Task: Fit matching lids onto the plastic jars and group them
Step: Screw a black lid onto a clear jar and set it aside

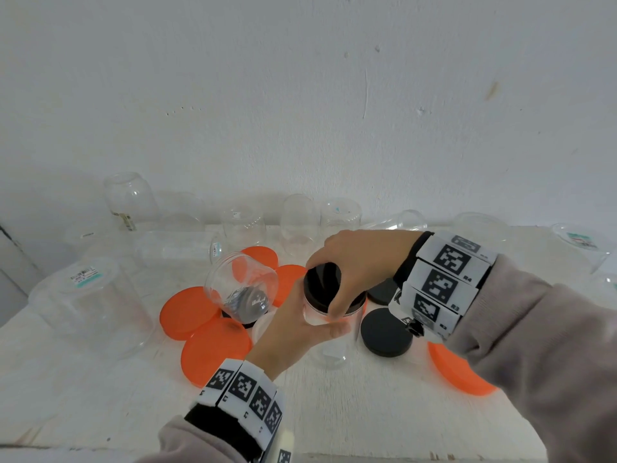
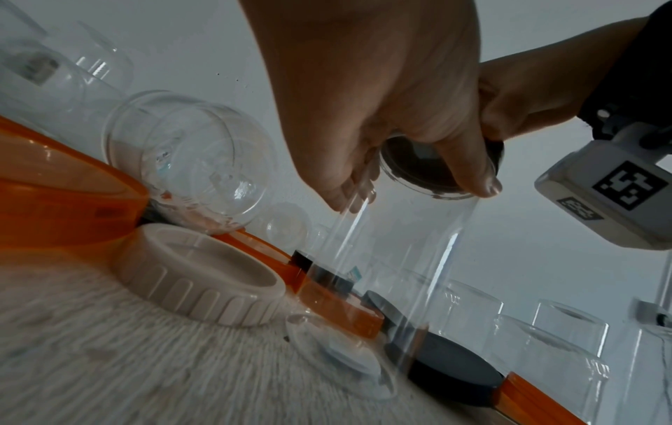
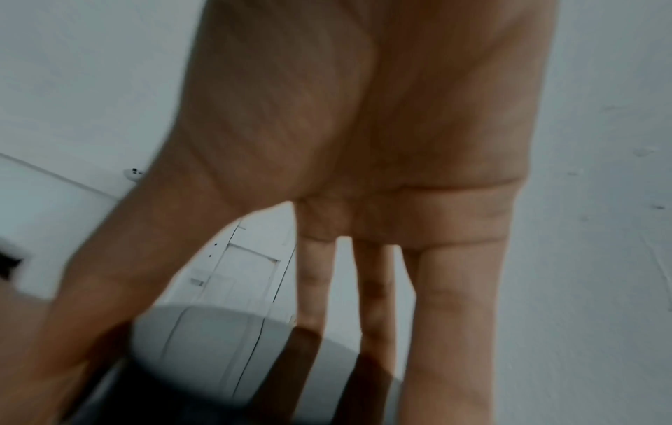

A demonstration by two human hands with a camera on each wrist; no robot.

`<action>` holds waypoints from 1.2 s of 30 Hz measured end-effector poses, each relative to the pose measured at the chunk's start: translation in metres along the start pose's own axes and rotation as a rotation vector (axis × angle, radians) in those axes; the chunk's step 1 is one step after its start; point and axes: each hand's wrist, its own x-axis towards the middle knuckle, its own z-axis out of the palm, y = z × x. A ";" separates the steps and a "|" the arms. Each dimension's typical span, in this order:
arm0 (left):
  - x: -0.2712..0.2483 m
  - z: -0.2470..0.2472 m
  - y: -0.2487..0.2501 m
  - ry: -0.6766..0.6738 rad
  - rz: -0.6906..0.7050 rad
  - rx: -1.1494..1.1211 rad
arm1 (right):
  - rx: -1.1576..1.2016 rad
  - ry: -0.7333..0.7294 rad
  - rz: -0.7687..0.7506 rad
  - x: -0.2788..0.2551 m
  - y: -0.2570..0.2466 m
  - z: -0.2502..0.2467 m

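Clearly the lid-fitting step was in hand. The left hand (image 1: pixel 293 324) wrapped its grip round the wall of a clear plastic jar (image 1: pixel 329 329) standing upright on the white worktop (image 1: pixel 334 412), fingers curled about it just below the neck. The right hand (image 1: pixel 354 265) came down from above, thumb and fingers clamped on the rim of a black lid (image 1: pixel 325 282) sitting on the jar's mouth; in the head view the lid looked slightly tilted, so it was probably not yet seated.

Around them lay loose orange lids (image 1: pixel 217 350), two more black lids (image 1: pixel 387 332), a ribbed cream lid (image 2: pixel 203 276), and a small open jar (image 1: pixel 242 285) tipped on its side over the orange ones. Many uncapped clear jars (image 1: pixel 297 222) stood along the wall behind.

As I judged it, the next move called for levelling the lid on the threads, then twisting with the right hand while the left held the jar firm against turning. Cross-threading seemed the main hazard. Afterwards the capped jar would need setting apart, since most of the task still lay ahead.
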 end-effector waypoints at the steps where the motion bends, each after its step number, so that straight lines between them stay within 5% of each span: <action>1: 0.000 0.000 0.000 -0.001 -0.008 -0.003 | -0.008 0.039 0.030 0.001 0.000 0.004; 6: -0.002 0.001 0.001 -0.002 -0.029 -0.009 | -0.036 0.138 0.135 -0.001 -0.001 0.017; 12: -0.003 0.004 0.002 0.017 -0.009 -0.008 | 0.016 -0.138 0.026 -0.009 -0.002 -0.001; 17: -0.003 0.004 0.002 0.018 -0.010 -0.014 | 0.040 -0.046 0.004 -0.008 0.000 0.000; 22: -0.004 0.004 0.003 0.004 -0.023 -0.020 | 0.002 0.040 0.143 -0.006 -0.005 0.010; 28: -0.004 0.005 0.003 0.012 0.003 -0.028 | -0.003 -0.184 0.066 -0.010 -0.005 -0.002; 36: -0.004 0.005 0.003 0.005 -0.010 -0.022 | 0.003 -0.043 0.087 -0.008 -0.003 0.001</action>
